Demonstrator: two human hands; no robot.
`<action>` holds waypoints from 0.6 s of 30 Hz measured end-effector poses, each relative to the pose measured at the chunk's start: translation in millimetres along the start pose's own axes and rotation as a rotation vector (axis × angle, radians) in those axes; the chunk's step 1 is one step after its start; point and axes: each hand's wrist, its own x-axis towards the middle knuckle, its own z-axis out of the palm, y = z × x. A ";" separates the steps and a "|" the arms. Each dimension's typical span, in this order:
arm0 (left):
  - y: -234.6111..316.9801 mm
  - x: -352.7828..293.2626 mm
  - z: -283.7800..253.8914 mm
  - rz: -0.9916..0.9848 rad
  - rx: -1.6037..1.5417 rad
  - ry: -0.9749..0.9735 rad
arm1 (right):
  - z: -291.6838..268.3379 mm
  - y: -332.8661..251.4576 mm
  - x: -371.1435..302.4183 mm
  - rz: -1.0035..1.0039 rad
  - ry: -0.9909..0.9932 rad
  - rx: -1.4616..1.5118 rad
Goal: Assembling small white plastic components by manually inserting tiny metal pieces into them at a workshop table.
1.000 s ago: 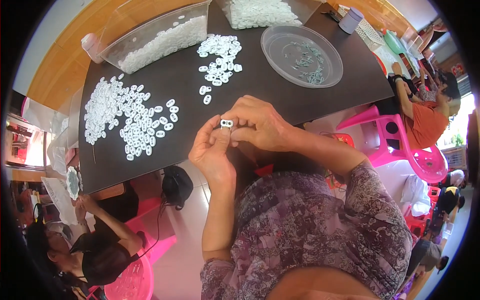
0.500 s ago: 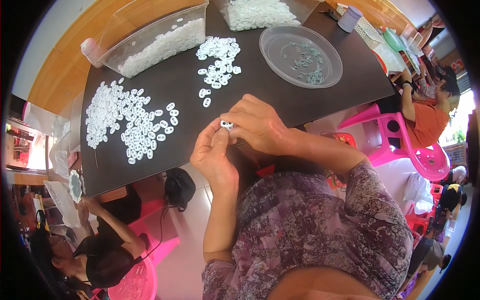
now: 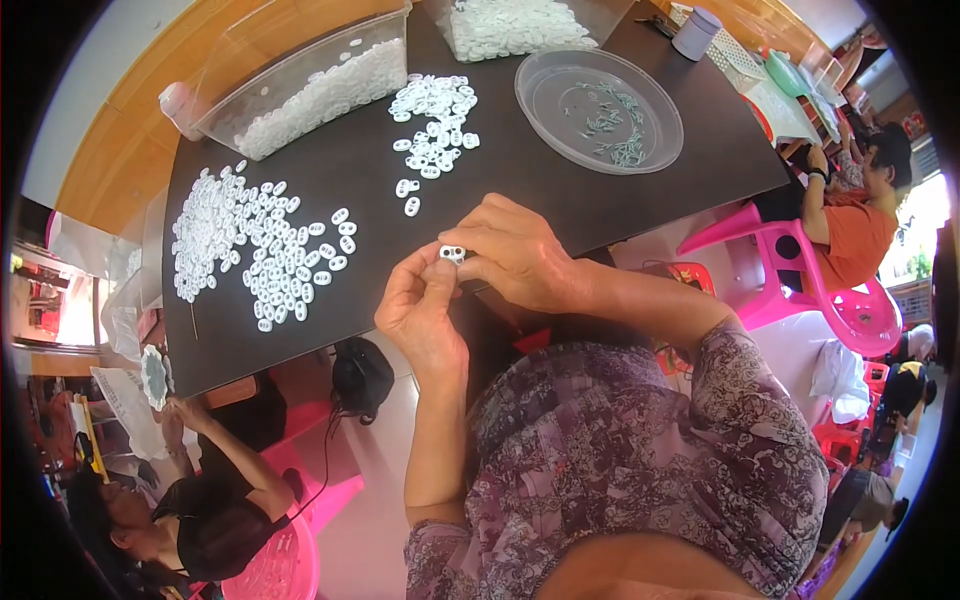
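Note:
Near the table's front edge, a small white plastic piece with holes (image 3: 453,252) is pinched between my two hands. My left hand (image 3: 425,315) grips it from below with thumb and fingers. My right hand (image 3: 518,252) closes on it from the right, its fingers curled over and partly hiding it. Just beyond my hands lies a pile of similar white oval pieces (image 3: 436,105), trailing toward me. More white ovals (image 3: 285,265) spread across the table's left side. A round clear plastic tray (image 3: 545,125) at the right holds small grey-green slivers (image 3: 625,152).
Two clear bins, one at the left (image 3: 225,135) and one at the back (image 3: 595,30), hold white pieces. A lidded cup (image 3: 697,36) stands at the far right corner. One person (image 3: 225,500) sits at the left, another (image 3: 850,230) at the right, beside pink chairs (image 3: 770,250).
Both hands stay together on the white piece, with only slight finger movement. A little more of the piece shows between the fingers. The whole view has shifted slightly.

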 end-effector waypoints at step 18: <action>-18.5 -3.6 -10.1 0.279 -0.007 -0.080 | -2.6 -10.3 4.2 -0.044 0.022 0.094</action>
